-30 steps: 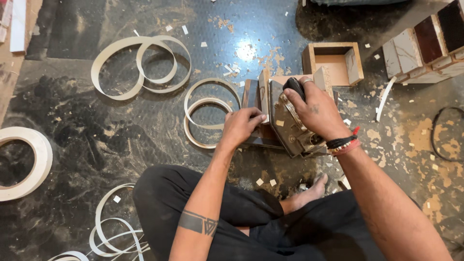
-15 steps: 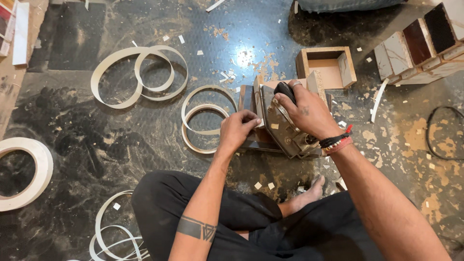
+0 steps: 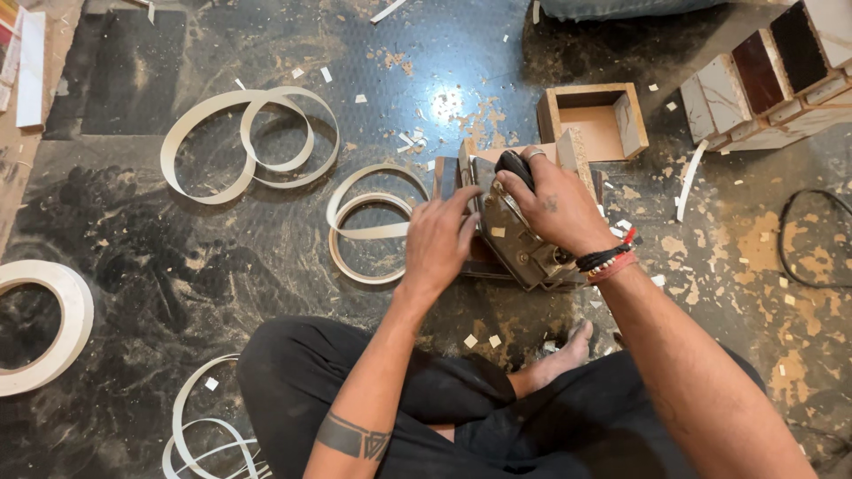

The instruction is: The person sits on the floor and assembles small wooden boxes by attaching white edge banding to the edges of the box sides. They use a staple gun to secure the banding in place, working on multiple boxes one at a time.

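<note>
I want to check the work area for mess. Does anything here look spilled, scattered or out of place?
Yes. Small chips and pale dust lie scattered over the dark floor, thickest at the right. Loose strip coils sprawl on the floor. The right hand grips an iron on a board; the left hand steadies it.

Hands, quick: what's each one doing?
Left hand: open, fingers pressed against the small wooden box piece.
Right hand: closed, gripping the old metal iron's black handle.

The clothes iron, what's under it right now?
The clothes iron is pressed on the edge of a small particleboard box, right hand on its handle, left hand bracing beside it. The contact face is covered, so any edge banding there can't be seen.
</note>
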Available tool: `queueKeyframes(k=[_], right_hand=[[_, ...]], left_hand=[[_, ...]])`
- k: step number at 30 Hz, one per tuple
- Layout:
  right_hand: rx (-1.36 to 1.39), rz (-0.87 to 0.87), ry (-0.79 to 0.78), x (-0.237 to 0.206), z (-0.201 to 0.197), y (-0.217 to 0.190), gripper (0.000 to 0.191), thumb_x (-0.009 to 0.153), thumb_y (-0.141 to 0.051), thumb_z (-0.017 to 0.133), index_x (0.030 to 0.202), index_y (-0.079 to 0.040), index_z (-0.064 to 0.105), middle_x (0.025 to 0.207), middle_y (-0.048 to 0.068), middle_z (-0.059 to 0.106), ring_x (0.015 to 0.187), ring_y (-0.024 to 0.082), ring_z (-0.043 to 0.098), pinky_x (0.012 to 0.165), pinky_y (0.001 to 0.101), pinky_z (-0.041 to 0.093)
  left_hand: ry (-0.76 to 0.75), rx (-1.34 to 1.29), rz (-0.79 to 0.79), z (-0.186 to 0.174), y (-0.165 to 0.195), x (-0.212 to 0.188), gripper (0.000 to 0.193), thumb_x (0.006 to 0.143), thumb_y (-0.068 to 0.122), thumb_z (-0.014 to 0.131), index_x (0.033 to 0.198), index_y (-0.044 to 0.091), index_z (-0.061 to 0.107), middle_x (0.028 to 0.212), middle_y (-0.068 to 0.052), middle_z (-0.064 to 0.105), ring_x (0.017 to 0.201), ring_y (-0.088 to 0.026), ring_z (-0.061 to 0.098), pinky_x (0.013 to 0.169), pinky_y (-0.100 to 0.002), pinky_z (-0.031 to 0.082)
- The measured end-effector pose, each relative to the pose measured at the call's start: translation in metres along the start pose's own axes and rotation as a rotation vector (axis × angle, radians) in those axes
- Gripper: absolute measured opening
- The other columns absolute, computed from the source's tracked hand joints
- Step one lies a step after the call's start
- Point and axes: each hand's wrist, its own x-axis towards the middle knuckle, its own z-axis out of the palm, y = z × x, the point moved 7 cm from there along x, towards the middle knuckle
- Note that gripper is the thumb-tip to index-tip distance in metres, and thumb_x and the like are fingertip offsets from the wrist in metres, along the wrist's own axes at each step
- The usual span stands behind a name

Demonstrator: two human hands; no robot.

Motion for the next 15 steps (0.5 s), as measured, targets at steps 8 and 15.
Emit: queueKeyframes(k=[8, 15], right_hand=[[-0.002, 0.006, -0.001, 0.000, -0.002, -0.001, 0.046, 0.101, -0.045, 0.056, 0.123, -0.005, 0.060, 0.096, 0.029, 0.071, 0.090, 0.049, 0.067, 0.076, 0.0563, 0.051], [0.015, 0.016, -0.013, -0.003, -0.002, -0.001, 0.047, 0.100, -0.046, 0.056, 0.123, -0.004, 0.060, 0.094, 0.030, 0.071, 0.091, 0.049, 0.068, 0.078, 0.0560, 0.050]], left_hand=[[-0.076, 0.035, 0.011, -0.020, 0.000, -0.009, 0.028, 0.094, 0.016, 0.070, 0.122, 0.016, 0.065, 0.087, -0.004, 0.077, 0.080, -0.026, 0.071, 0.080, -0.042, 0.045], [-0.075, 0.403, -0.006, -0.021, -0.024, -0.021, 0.025, 0.084, 0.014, 0.073, 0.108, 0.011, 0.070, 0.097, -0.009, 0.074, 0.098, -0.029, 0.066, 0.095, -0.055, 0.041]])
